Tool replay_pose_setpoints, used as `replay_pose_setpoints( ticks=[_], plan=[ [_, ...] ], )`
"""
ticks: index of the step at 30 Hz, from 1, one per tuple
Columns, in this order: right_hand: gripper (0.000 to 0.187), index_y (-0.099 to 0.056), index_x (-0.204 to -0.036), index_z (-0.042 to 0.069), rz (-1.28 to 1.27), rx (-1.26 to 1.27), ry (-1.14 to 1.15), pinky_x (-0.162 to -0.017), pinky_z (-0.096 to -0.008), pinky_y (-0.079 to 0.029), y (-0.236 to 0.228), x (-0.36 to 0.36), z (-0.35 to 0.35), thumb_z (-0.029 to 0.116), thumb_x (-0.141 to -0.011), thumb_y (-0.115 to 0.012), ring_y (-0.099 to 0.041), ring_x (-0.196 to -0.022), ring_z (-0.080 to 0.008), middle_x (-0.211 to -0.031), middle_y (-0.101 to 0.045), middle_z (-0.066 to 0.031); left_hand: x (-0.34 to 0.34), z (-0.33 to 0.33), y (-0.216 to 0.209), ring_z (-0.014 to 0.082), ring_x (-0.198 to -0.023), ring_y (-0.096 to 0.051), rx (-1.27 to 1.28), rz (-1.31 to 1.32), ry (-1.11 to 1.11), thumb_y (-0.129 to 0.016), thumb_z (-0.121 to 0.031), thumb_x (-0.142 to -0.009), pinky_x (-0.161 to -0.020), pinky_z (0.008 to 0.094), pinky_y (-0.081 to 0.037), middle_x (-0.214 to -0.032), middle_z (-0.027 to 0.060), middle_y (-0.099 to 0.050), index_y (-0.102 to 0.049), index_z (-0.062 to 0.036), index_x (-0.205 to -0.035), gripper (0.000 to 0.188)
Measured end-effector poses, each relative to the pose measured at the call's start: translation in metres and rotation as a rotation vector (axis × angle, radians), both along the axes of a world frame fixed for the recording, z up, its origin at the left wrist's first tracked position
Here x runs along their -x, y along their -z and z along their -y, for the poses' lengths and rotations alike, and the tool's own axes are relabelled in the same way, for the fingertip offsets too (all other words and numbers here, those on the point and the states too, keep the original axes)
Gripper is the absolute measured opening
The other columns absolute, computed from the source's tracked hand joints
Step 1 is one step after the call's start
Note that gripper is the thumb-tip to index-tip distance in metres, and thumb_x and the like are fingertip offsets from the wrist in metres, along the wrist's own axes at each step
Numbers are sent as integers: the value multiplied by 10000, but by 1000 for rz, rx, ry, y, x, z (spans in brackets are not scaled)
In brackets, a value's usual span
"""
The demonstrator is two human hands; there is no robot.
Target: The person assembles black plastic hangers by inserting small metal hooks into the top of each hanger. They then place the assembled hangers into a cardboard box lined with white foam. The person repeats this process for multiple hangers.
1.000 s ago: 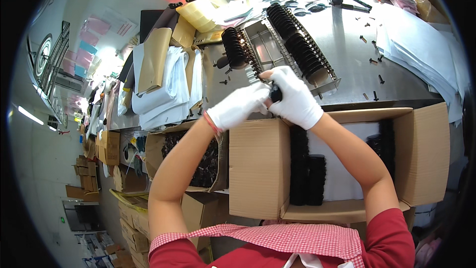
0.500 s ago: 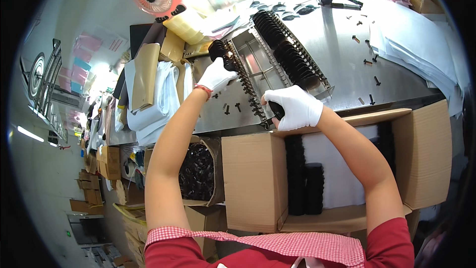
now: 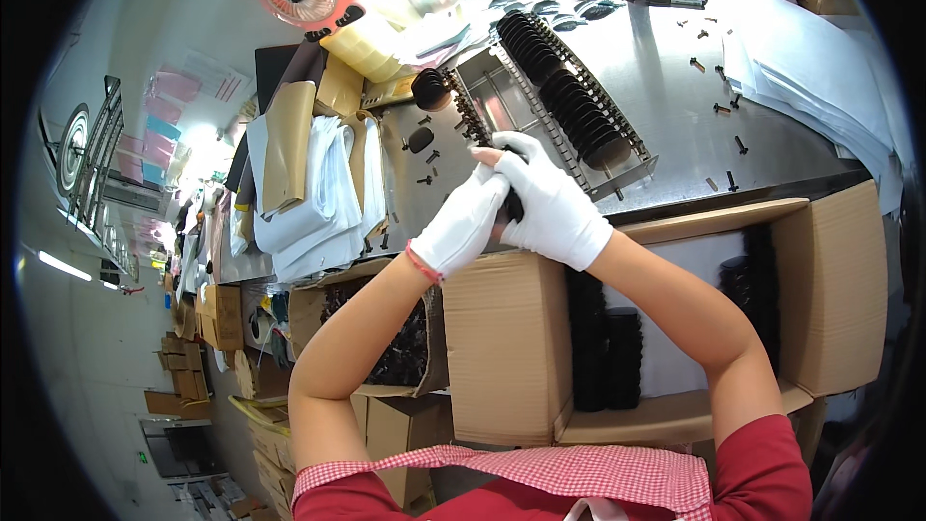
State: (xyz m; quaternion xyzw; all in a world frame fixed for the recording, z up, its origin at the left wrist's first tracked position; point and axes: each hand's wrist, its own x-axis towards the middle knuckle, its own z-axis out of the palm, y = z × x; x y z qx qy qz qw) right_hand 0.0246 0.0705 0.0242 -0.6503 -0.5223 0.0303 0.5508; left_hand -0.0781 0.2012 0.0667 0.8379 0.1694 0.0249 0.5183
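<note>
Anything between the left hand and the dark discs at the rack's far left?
Nothing visible blocks the left hand from the dark discs; only loose screws and one dark piece lie on the tabletop between.

White gloves (image 3: 559,210), red short sleeves (image 3: 762,468), checked apron (image 3: 588,476).
We see a plain white glove on the left hand (image 3: 465,224) and another on the right hand (image 3: 553,201), a bare fingertip showing past the right one. A thin red band (image 3: 422,261) sits at the left glove's edge. Our forearms (image 3: 666,307) are bare; the sleeves end above the elbows. The apron is finely checked red and white, with a white strip (image 3: 596,509) near its lower middle.
</note>
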Motion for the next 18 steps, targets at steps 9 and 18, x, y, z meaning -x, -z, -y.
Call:
replay_pose_setpoints(
  ticks=[9, 18],
  plan=[
    [417, -613, -1083, 65, 247, 230, -203, -793, -409, -554, 14, -34, 21, 258, -743, -757, -662, -901, -352, -955, -651, -140, -59, -220, 44, 315, -1224, -577, -996, 91, -384, -793, -391, -768, -1027, 360, -460, -1367, 208, -561, -465, -28, -1374, 779],
    [382, -606, -1035, 70, 138, 234, -258, -759, -401, -553, 17, -48, 22, 212, -709, -745, -658, -849, -344, -911, -643, -130, -119, -204, 65, 390, -861, -674, -978, -67, -238, -573, -291, -849, -813, 447, -517, -943, 228, -700, -645, -15, -990, 318]
  ],
)
